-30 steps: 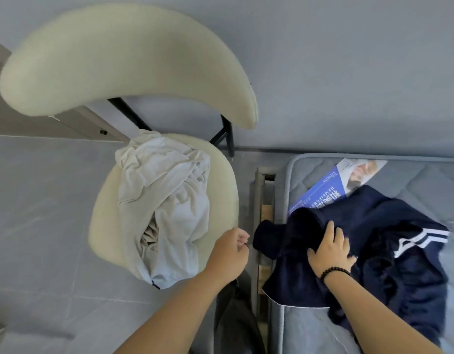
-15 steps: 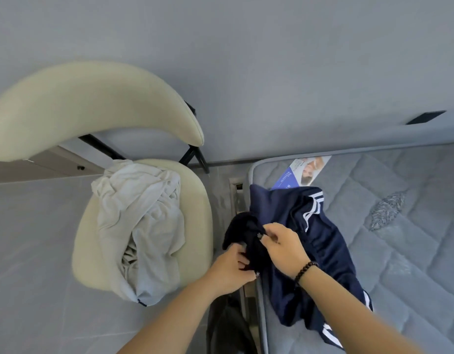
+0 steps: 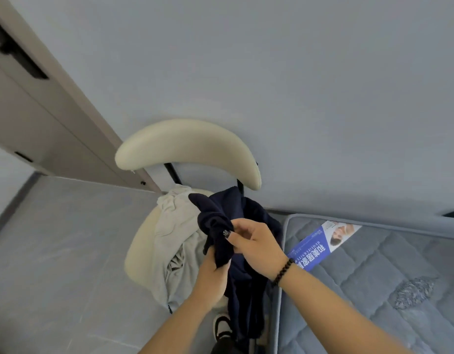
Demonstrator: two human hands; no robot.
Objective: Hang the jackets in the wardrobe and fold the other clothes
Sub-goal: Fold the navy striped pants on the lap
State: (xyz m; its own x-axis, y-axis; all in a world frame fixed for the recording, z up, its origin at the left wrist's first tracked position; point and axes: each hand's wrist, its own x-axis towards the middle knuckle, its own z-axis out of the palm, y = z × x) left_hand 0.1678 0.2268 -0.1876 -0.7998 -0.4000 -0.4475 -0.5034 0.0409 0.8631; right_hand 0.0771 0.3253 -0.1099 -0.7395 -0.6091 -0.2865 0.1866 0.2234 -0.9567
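Up close in the head view, both hands work a dark navy fabric garment (image 3: 236, 254) that hangs in the air between the chair and the bed. The right hand (image 3: 256, 247) sits higher, its fingers (image 3: 242, 229) curled inward and its thumb pressed against a bunched fold at the top of the cloth, pinching it; a dark bead bracelet (image 3: 282, 272) circles that wrist. The left hand (image 3: 211, 279) comes from below, its fingers wrapped into the same fold and mostly hidden by the fabric, so how far they close cannot be told exactly, though they clearly grip the cloth. The rest of the garment drops in long folds past a black and white shoe (image 3: 222, 327) on the floor.

Just behind the hands stands a cream padded chair with a curved backrest (image 3: 187, 146), and a crumpled pale grey garment (image 3: 174, 246) lies heaped on its seat, spilling over the front edge. To the right, the piped edge of a grey-blue quilted mattress (image 3: 374, 277) runs close beside the hanging cloth; a blue and white printed label (image 3: 320, 245) lies on it near the corner. Pale tiled floor (image 3: 67, 251) spreads open to the left. A beige wardrobe door with dark handles (image 3: 41, 118) stands farther off at upper left.
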